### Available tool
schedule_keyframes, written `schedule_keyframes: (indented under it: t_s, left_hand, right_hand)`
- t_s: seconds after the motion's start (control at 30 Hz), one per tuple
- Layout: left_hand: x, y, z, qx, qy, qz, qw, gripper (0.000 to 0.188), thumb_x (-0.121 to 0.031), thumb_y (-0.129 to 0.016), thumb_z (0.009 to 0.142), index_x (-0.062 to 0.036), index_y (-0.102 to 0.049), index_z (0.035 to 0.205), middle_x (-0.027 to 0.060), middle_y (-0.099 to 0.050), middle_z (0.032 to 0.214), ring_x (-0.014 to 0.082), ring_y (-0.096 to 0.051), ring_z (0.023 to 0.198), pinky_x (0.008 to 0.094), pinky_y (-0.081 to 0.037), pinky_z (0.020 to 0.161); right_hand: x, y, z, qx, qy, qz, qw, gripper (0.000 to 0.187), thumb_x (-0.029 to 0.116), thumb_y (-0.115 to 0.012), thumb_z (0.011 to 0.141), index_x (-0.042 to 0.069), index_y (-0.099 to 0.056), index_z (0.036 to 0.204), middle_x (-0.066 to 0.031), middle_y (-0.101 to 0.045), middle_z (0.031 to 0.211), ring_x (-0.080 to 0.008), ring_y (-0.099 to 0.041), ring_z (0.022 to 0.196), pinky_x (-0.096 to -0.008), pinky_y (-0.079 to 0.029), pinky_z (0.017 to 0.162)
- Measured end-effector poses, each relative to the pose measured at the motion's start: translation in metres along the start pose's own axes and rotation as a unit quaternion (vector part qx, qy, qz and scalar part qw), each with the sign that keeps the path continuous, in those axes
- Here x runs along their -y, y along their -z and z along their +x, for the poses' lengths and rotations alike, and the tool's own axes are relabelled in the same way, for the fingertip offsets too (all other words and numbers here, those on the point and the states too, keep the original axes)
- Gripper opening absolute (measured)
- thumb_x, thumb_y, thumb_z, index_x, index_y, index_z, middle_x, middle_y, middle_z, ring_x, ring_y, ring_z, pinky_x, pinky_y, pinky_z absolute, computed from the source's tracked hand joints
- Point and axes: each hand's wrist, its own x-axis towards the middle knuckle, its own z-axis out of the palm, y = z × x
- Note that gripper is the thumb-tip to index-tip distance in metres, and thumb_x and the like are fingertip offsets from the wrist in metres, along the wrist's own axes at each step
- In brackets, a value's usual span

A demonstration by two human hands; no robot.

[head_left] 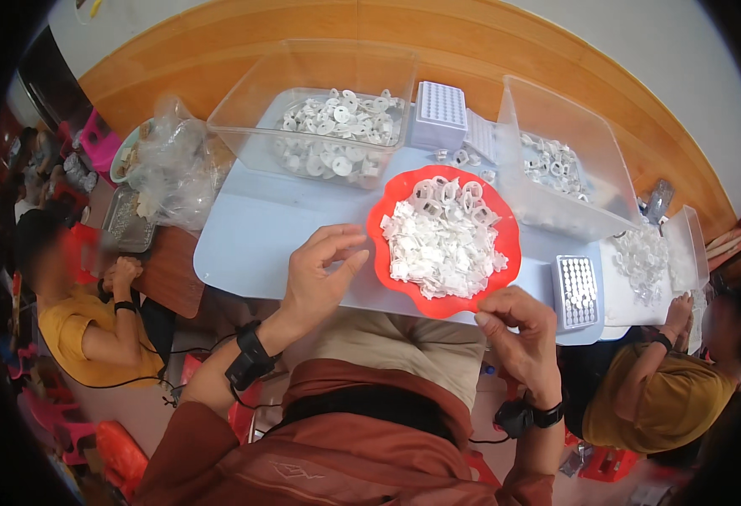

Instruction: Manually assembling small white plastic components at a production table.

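A red scalloped bowl stands at the near edge of the pale blue table. White small plastic pieces fill it, with several clear ring-shaped parts lying toward its far side. My right hand pinches the bowl's near right rim between thumb and fingers. To the left of the bowl hovers my left hand, its fingers curved and apart, with nothing in it. The thumb and fingertips point toward the bowl's left rim.
Two clear bins, one at back left and one at right, contain white parts. Between them stands a white rack. Another filled rack sits right of my hand. People in yellow sit at left and right.
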Motion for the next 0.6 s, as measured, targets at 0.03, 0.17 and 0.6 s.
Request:
schedule_keyframes:
  t_s: [0.03, 0.17, 0.6]
  left_hand:
    - [-0.001, -0.003, -0.001, -0.010, 0.007, 0.005, 1.000, 0.025, -0.002, -0.068, 0.090, 0.0028, -0.068, 0.114, 0.0151, -0.062, 0.124, 0.0194, -0.065, 0.105, 0.0295, -0.056, 0.087]
    - [0.004, -0.011, -0.006, -0.037, 0.013, -0.026, 0.999, 0.025, -0.005, -0.068, 0.090, 0.0026, -0.068, 0.114, 0.0158, -0.063, 0.124, 0.0218, -0.067, 0.104, 0.0313, -0.056, 0.088]
    - [0.020, -0.022, -0.015, -0.056, 0.055, -0.098, 0.992, 0.021, -0.005, -0.066, 0.093, 0.0015, -0.068, 0.113, 0.0121, -0.062, 0.123, 0.0170, -0.066, 0.104, 0.0278, -0.054, 0.087]
  right_hand:
    - [0.002, 0.003, 0.005, -0.007, 0.012, -0.044, 0.999, 0.013, -0.004, -0.070, 0.085, -0.004, -0.068, 0.098, -0.0099, -0.066, 0.089, -0.0147, -0.064, 0.077, -0.0272, -0.052, 0.069]
    - [0.006, 0.007, 0.032, -0.035, 0.034, -0.119, 0.992, 0.013, -0.003, -0.071, 0.083, -0.004, -0.067, 0.095, -0.0118, -0.065, 0.086, -0.0178, -0.064, 0.072, -0.0288, -0.052, 0.066]
    - [-0.021, 0.012, 0.107, -0.013, 0.020, -0.480, 0.877, 0.019, 0.015, -0.067, 0.087, 0.006, -0.068, 0.104, -0.0141, -0.064, 0.095, -0.0376, -0.065, 0.079, -0.0444, -0.051, 0.069]
